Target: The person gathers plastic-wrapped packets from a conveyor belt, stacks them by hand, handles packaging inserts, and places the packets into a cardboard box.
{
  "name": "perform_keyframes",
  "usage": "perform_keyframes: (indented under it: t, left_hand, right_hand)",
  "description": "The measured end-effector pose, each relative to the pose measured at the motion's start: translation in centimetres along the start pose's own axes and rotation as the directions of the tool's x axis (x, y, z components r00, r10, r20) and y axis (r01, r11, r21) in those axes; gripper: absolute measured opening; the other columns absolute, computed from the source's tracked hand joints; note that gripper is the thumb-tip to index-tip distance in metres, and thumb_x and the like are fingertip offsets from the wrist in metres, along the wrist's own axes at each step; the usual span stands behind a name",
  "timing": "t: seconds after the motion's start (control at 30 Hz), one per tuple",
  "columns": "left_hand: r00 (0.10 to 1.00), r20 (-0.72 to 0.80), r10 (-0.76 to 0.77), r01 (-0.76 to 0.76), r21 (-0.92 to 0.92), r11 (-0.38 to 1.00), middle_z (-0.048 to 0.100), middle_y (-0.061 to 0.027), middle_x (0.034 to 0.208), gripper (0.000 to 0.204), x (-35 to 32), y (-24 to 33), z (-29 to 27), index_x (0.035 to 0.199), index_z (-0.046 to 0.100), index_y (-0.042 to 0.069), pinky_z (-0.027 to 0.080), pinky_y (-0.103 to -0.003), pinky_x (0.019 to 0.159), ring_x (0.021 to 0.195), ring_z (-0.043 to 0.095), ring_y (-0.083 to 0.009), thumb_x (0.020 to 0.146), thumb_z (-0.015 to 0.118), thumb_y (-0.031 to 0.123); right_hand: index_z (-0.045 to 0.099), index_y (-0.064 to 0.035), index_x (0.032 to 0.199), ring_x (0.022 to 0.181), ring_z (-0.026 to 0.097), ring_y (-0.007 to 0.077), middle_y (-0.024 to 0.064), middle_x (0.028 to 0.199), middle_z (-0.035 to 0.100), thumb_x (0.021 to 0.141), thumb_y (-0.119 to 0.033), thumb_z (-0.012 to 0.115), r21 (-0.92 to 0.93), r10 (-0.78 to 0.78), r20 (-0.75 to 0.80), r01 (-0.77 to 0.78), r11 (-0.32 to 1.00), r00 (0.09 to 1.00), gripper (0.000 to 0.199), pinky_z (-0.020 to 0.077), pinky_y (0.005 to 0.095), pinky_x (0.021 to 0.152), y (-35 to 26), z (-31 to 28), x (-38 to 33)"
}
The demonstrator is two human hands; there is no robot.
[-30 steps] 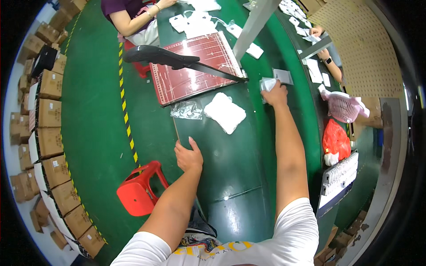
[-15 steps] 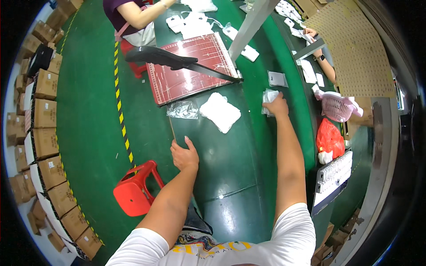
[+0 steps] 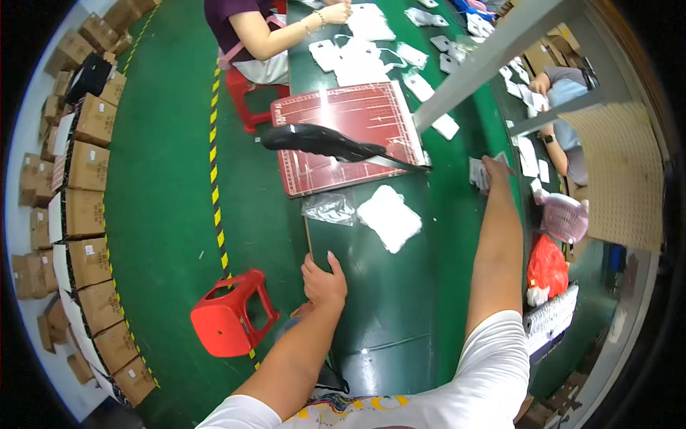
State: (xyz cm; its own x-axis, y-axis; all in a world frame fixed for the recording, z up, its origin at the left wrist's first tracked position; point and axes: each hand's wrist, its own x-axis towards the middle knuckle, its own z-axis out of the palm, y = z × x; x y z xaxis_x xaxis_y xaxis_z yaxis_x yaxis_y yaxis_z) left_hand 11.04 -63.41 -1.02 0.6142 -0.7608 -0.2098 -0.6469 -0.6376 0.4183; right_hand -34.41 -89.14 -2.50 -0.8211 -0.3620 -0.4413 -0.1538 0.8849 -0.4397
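Observation:
My right hand reaches out over the green belt, its fingers closed on a clear plastic packet. Part of the packet and the fingertips are hidden under the hand. At the left edge of the dark green table rests my left hand, thumb stretched apart from the fingers, holding nothing. Beyond it lie flat, crumpled clear plastic bags. Beside the bags is an uneven pile of white flat pieces. A red guillotine paper cutter stands behind them, its black-handled blade arm lying across the board.
A co-worker's arm works over white packets at the far end. Another person's hand is across the belt. A grey post rises beside the cutter. A red stool stands left; a pink basket and red bag lie right.
The whole view has shifted. My right hand has moved farther over the belt, to where a separate packet lay before. My left hand stays at the table edge.

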Motion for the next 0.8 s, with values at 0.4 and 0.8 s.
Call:
perform_keyframes:
  t: [0.4, 0.8]
  left_hand:
    - [1.000, 0.027, -0.016, 0.017, -0.030, 0.999, 0.056, -0.0178, 0.108, 0.056, 0.0, 1.5, -0.4, 0.123, 0.048, 0.003, 0.048, -0.048, 0.078, 0.096, 0.058, -0.0383, 0.088, 0.051, 0.048]
    - [0.999, 0.024, 0.037, -0.036, -0.013, 0.999, 0.055, -0.0192, 0.111, 0.057, -1.2, 1.2, 0.5, 0.122, 0.048, 0.002, 0.048, -0.049, 0.079, 0.097, 0.059, -0.0388, 0.091, 0.046, 0.050]
  right_hand:
    - [-0.003, 0.0000, 0.147, 0.122, 0.048, 0.0404, 0.0285, 0.139, 0.037, 0.061, -0.025, 0.082, -0.453, -0.101, -0.133, 0.031, 0.891, 0.986, 0.124, 0.0435, 0.0464, 0.101, -3.4, -2.6, -5.4]
    - [0.024, 0.0046, 0.142, 0.113, 0.056, 0.0358, 0.0253, 0.125, 0.054, 0.059, -0.024, 0.082, -0.222, -0.602, -0.146, 0.567, 0.793, 0.785, 0.106, 0.0456, 0.0412, 0.096, 10.8, -7.6, -14.3]
